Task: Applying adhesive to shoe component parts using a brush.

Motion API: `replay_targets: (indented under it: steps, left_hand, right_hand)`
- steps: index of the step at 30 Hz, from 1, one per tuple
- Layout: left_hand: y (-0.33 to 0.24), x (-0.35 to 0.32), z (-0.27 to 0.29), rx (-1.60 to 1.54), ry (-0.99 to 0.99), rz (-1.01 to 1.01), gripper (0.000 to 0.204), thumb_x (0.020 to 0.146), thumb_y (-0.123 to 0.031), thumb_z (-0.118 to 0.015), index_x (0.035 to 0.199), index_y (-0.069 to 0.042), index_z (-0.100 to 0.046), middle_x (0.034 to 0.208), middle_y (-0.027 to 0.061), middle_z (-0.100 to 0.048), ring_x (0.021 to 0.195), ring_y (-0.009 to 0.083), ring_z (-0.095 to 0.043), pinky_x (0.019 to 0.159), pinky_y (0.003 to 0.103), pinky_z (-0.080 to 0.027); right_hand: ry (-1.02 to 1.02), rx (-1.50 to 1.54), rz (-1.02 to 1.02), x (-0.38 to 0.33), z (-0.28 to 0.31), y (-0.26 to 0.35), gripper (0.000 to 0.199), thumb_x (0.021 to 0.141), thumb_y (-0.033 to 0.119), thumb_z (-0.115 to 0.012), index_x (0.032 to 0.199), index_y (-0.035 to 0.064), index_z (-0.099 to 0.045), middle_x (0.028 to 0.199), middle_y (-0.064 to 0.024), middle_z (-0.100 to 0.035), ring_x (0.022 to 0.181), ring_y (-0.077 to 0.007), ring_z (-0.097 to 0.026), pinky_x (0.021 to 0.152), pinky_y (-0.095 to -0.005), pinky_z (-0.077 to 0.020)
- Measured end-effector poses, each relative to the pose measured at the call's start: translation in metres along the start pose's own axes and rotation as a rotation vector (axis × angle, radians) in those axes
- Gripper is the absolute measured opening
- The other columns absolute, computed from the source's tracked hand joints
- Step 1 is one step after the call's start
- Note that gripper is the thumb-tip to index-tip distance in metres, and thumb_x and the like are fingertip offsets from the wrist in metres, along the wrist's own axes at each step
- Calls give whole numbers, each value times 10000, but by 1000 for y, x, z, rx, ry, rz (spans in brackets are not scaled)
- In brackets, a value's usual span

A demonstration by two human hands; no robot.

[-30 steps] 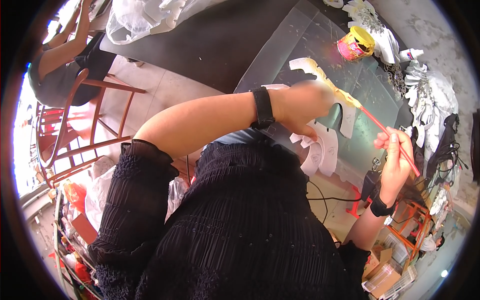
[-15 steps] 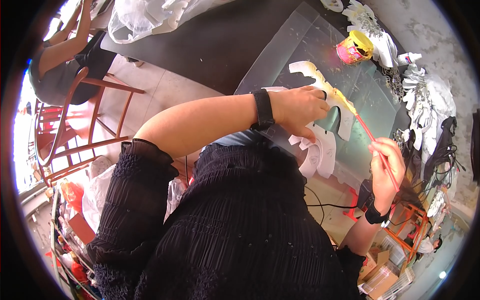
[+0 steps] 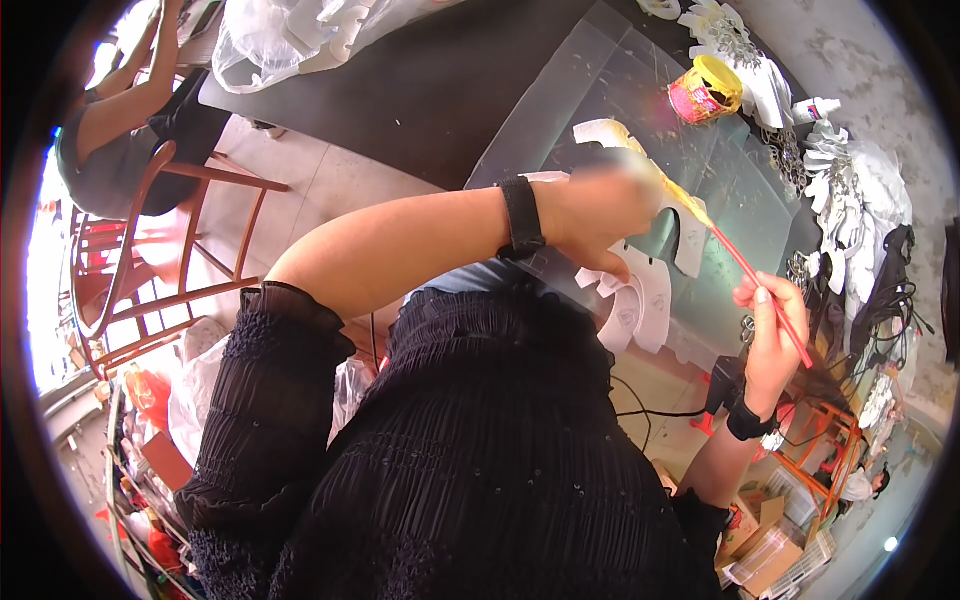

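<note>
Here the thin red brush (image 3: 752,275) is pinched in the right hand (image 3: 770,335), its tip on the white cut-out shape (image 3: 640,215) that the left hand (image 3: 600,205) grips; that hand is blurred, its fingers partly hiding the shape. Beyond them a yellow paint pot (image 3: 706,90)

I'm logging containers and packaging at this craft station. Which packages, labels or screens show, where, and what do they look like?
Small tub: far on the table, round, yellow lid, pink label band.
Clear plastic bag: table's far left end, holding white cutouts.
Cardboard boxes: floor, lower right, brown.
Screens: none.
</note>
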State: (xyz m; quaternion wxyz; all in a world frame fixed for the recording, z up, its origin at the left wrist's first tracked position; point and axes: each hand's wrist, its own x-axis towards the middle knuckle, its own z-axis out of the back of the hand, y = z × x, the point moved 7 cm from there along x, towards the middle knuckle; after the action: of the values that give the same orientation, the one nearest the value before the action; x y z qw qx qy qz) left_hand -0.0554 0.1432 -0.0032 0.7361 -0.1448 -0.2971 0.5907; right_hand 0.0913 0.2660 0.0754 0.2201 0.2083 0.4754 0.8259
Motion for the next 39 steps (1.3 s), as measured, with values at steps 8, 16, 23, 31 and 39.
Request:
replay_targets:
  steps: [8,16,23,31,39]
  left_hand:
    - [-1,0,0,-5,34,7,422,659,-289,-688,920,29,-593,1168,132,-518,1098,270,-421,979,370,-326]
    - [-1,1,-1,9,31,11,416,662,-288,-687,913,31,-595,1172,135,-516,1101,271,-420,982,368,-323]
    - [0,1,0,1,24,3,422,666,-293,-685,920,33,-594,1177,137,-515,1111,274,-416,987,367,-320]
    - [-2,1,0,24,64,24,447,683,-313,-673,960,28,-589,1217,129,-496,1151,281,-393,996,371,-318]
    - [-2,1,1,55,177,111,510,710,-369,-657,1071,-21,-562,1274,88,-445,1158,316,-357,929,388,-405]
  right_hand:
    - [-63,-78,134,0,8,14,140,852,-43,-481,974,-43,-550,865,-123,-611,730,-154,-601,706,-270,-489]
    - [20,-75,24,-2,-4,5,115,829,-55,-493,909,-43,-575,917,-117,-568,754,-161,-589,686,-260,-486]
    - [30,-331,270,-1,-1,34,128,812,-76,-494,900,-39,-579,941,-135,-568,774,-176,-597,713,-273,-493]
    - [-163,187,161,-14,43,14,185,877,-13,-415,1034,-53,-503,972,-178,-563,818,-207,-590,765,-334,-495]
    - [-313,545,-8,-35,52,-26,225,928,107,-374,1087,-10,-481,965,-165,-582,831,-225,-580,759,-351,-478]
